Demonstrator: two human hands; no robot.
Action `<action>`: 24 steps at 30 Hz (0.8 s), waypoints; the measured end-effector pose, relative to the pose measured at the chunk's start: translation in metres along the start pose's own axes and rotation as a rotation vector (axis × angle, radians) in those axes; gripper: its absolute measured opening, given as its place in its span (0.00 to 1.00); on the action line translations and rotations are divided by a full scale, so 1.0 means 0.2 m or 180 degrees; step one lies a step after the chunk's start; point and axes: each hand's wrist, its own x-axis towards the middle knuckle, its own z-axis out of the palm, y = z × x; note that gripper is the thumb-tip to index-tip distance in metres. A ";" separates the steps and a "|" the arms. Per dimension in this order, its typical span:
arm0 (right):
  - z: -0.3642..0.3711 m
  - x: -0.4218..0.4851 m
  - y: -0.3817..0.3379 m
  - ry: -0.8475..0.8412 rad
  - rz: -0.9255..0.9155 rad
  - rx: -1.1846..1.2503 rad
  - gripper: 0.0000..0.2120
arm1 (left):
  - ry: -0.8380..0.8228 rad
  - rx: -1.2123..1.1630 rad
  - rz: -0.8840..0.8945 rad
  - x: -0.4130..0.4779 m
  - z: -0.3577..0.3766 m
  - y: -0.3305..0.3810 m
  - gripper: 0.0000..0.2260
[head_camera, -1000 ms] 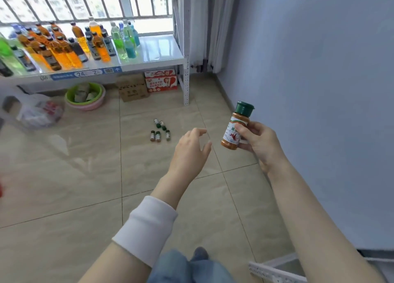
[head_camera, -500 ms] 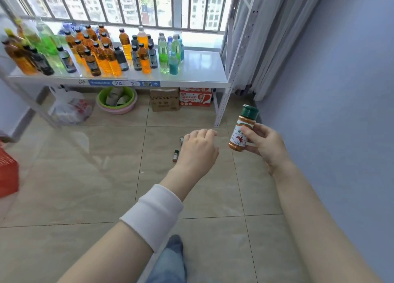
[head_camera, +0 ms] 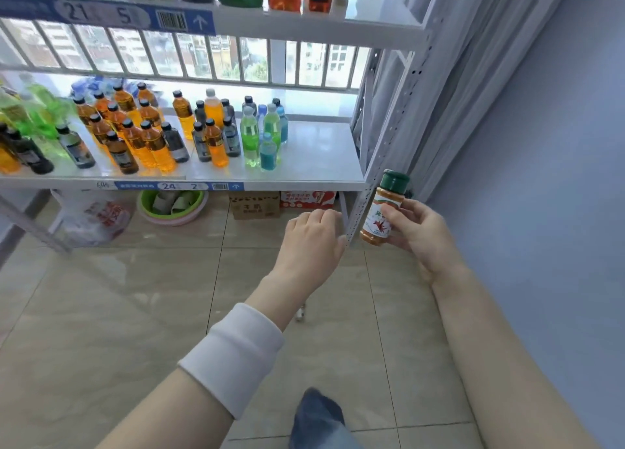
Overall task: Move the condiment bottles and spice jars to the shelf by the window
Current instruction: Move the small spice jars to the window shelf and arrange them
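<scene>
Spice jar [head_camera: 384, 212]: clear smooth plastic, printed label, dark green plastic cap.
Shelf [head_camera: 314, 154]: white top, glossy, reflective.
Post [head_camera: 358, 208]: painted perforated metal, dull.
Floor [head_camera: 135, 296]: beige tile, polished, strong sheen.
Bottles [head_camera: 216, 137]: clear glossy plastic.
Cuff [head_camera: 233, 354]: white knit cloth, matt.
Box [head_camera: 255, 207]: brown cardboard.
Wall [head_camera: 541, 178]: matt blue.

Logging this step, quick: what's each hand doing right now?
Left hand: open, fingers loosely curled, holding nothing.
Right hand: holding the green-capped spice jar.
</scene>
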 end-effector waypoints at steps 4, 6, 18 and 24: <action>-0.01 0.34 -0.15 -0.0040 -0.0118 -0.0016 0.08 | 0.0142 -0.0011 -0.0161 0.34 -0.08 0.02 0.17; 0.02 0.51 -0.25 -0.0109 -0.0159 0.0045 0.08 | 0.0219 -0.0120 -0.0249 0.50 -0.13 0.00 0.17; 0.27 1.34 -0.69 0.0022 -0.0533 -0.0201 0.16 | 0.0524 -0.0139 -0.0039 1.36 -0.43 -0.20 0.18; 0.33 1.71 -0.81 0.0004 -0.0635 -0.0308 0.16 | 0.0648 -0.0183 0.0031 1.69 -0.49 -0.28 0.18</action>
